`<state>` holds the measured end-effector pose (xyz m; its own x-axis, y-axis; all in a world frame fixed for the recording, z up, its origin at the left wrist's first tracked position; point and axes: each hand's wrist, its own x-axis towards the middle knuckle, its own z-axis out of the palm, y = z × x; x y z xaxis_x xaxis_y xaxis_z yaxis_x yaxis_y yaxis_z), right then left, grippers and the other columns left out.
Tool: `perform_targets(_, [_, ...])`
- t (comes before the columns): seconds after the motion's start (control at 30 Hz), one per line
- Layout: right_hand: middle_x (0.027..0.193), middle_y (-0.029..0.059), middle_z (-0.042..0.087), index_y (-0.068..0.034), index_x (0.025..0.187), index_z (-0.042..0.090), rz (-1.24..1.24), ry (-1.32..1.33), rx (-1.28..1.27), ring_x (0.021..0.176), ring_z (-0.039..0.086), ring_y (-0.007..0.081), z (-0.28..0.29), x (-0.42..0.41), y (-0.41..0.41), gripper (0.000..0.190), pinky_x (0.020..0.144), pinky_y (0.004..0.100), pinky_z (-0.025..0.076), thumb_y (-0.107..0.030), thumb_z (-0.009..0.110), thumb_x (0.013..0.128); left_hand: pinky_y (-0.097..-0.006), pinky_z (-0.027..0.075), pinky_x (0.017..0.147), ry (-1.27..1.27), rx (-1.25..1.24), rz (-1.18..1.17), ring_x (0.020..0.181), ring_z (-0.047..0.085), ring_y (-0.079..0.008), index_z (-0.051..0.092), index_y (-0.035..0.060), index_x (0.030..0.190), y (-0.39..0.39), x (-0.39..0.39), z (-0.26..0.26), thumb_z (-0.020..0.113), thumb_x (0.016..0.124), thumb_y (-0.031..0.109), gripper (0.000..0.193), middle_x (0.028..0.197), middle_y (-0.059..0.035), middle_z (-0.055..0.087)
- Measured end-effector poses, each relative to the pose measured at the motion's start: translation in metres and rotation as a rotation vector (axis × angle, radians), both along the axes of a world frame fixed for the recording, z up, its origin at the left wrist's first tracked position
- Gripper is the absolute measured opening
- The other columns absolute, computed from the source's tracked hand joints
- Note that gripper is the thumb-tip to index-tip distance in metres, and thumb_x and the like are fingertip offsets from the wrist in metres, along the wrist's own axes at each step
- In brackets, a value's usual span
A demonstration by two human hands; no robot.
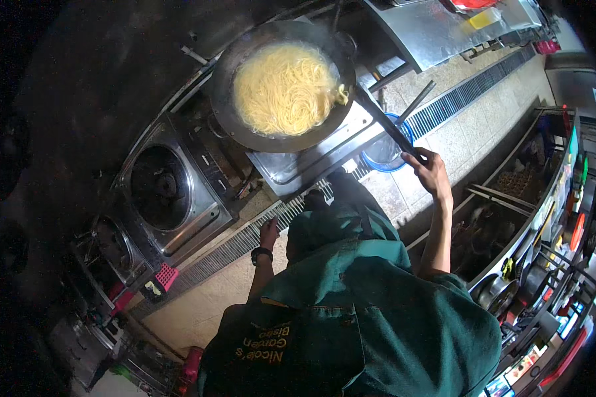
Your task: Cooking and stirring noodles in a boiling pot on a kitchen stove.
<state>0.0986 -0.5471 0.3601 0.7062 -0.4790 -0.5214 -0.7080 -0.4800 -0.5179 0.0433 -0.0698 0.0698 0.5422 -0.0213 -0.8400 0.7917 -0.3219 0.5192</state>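
Note:
A large dark wok [223,99] sits on the range, full of pale yellow noodles [288,89] in liquid, with haze over them. A few noodles [342,94] cling near its right rim. My right hand [429,171] grips the end of a long dark handle [385,119]. That handle runs to the wok's right rim; whether it belongs to the wok or to a utensil, I cannot tell. My left hand [268,233] hangs low by my side, above the floor grate and touching nothing visible. Its fingers are curled, and the palm is hidden.
Left of the wok is a round burner well [160,187]. A blue-rimmed bucket [385,151] stands below the long handle, with a rod [416,101] sticking out. A floor drain grate [464,94] runs past. Shelving with pans [499,293] lines the right; a steel table [422,37] stands beyond.

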Motion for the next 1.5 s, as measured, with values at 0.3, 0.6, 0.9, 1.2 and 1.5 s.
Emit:
perform_targets(0.3, [0.098, 0.0207, 0.068, 0.002, 0.112, 0.064, -0.039, 0.028, -0.019, 0.09, 0.066, 0.0299, 0.0, -0.008, -0.005, 0.063, 0.084, 0.0411, 0.05, -0.052, 0.064, 0.081, -0.0256, 0.043, 0.052, 0.0, 0.07, -0.06, 0.054, 0.046, -0.0083, 0.054, 0.0114, 0.074, -0.012, 0.004, 0.018, 0.057, 0.09, 0.045, 0.037, 0.06, 0.0034, 0.044])
perform_targets(0.6, [0.091, 0.0194, 0.069, 0.002, 0.108, 0.066, -0.066, 0.026, -0.021, 0.083, 0.067, 0.0268, -0.001, -0.012, -0.001, 0.059, 0.077, 0.0386, 0.05, -0.05, 0.066, 0.08, -0.0235, 0.039, 0.047, 0.029, 0.014, 0.008, 0.05, 0.044, -0.0072, 0.053, 0.0123, 0.077, -0.012, -0.004, 0.014, 0.058, 0.09, 0.043, 0.034, 0.058, 0.0042, 0.043])
perform_targets(0.9, [0.085, 0.0157, 0.068, 0.0, 0.108, 0.066, -0.075, 0.025, -0.027, 0.072, 0.062, 0.021, 0.004, -0.018, 0.009, 0.056, 0.069, 0.0332, 0.047, -0.047, 0.068, 0.077, -0.0311, 0.049, 0.063, 0.161, 0.056, -0.035, 0.068, 0.054, -0.0141, 0.058, 0.0043, 0.111, -0.017, 0.01, 0.008, 0.057, 0.091, 0.043, 0.044, 0.08, -0.0032, 0.054])
perform_targets(1.2, [0.091, 0.021, 0.069, 0.004, 0.107, 0.065, -0.009, -0.065, -0.045, 0.08, 0.067, 0.0273, -0.015, -0.025, 0.016, 0.061, 0.076, 0.0359, 0.051, -0.049, 0.069, 0.079, -0.026, 0.042, 0.051, -0.009, 0.081, -0.071, 0.055, 0.05, -0.0086, 0.059, 0.0081, 0.079, -0.025, 0.018, 0.018, 0.059, 0.09, 0.043, 0.036, 0.06, 0.0028, 0.049])
perform_targets(1.5, [0.075, 0.0224, 0.066, 0.004, 0.101, 0.065, 0.284, -0.147, -0.104, 0.071, 0.067, 0.031, -0.041, 0.005, 0.033, 0.057, 0.067, 0.0384, 0.052, -0.048, 0.071, 0.077, -0.032, 0.048, 0.063, 0.091, 0.082, -0.059, 0.056, 0.049, -0.0118, 0.062, 0.0041, 0.105, -0.021, 0.014, 0.01, 0.058, 0.091, 0.043, 0.042, 0.058, 0.0005, 0.046])
